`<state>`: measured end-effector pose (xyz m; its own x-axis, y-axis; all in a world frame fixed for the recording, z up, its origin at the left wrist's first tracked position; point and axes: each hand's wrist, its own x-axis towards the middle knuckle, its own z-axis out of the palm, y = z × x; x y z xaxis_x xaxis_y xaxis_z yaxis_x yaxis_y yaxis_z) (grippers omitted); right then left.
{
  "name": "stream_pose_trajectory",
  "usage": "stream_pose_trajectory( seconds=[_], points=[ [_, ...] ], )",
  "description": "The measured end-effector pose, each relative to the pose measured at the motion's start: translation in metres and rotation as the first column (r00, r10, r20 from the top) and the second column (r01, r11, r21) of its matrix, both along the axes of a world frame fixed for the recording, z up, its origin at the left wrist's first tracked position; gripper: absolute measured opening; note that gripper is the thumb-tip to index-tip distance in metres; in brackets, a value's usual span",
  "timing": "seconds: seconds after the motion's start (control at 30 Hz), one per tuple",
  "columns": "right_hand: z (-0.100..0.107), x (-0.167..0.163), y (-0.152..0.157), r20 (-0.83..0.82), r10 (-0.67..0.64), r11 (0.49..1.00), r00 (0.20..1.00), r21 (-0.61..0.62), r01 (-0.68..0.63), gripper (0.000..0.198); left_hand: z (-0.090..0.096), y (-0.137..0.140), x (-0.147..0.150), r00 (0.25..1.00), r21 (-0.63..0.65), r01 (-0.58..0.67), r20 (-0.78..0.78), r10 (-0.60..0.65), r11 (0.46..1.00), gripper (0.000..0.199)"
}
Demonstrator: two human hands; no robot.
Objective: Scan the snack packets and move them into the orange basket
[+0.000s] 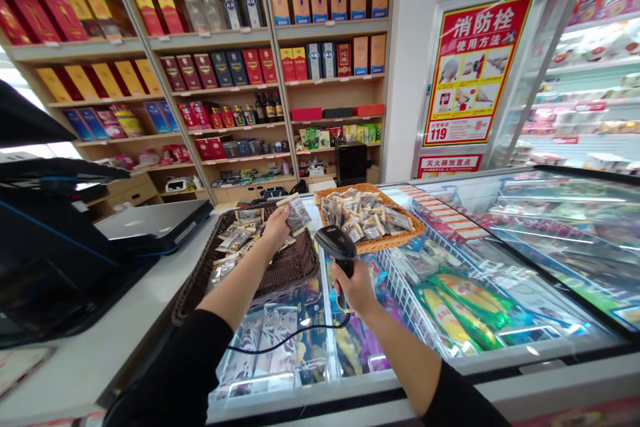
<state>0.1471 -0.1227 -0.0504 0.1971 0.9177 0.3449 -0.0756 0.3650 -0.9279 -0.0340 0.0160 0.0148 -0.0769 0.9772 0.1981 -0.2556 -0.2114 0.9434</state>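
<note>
My left hand (pixel 277 229) grips a small clear snack packet (pixel 297 213) by its edge, above the dark brown wicker basket (pixel 295 264). Several similar packets (pixel 235 237) lie in that basket. In my right hand (pixel 357 285) is a black barcode scanner (pixel 338 244), held by its handle with the head tilted up toward the left. A black cable (pixel 305 329) runs from the handle down to the left. Just beyond the scanner stands an orange-brown wicker basket (pixel 400 239) heaped with small packets (pixel 367 210).
Both baskets rest on a glass-topped freezer (pixel 500 227) with packaged goods inside. At left are a weighing scale (pixel 160 223) and a black checkout machine (pixel 45 247) on a white counter (pixel 135 320). Shelves of boxes (pixel 327 27) line the back wall.
</note>
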Motion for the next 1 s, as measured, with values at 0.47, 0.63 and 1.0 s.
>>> stream_pose_trajectory(
  seconds=[0.47, 0.63, 1.0],
  points=[
    [0.010, 0.009, -0.001, 0.502, -0.124, 0.992, 0.856, 0.068, 0.104, 0.020, -0.029, 0.004, 0.014, 0.997, 0.065, -0.012, -0.072, 0.017, 0.998, 0.054],
    [0.011, 0.010, -0.003, 0.530, -0.121, 0.992, 0.839, 0.038, 0.119, 0.023, -0.029, 0.006, 0.016, 0.998, 0.085, -0.006, -0.063, 0.012, 0.996, 0.054],
    [0.007, 0.020, 0.019, -0.168, -0.168, 0.986, 0.971, -0.033, 0.165, 0.029, -0.005, -0.015, 0.033, 0.668, 0.367, -0.108, -0.662, 0.341, 0.924, 0.029]
  ],
)
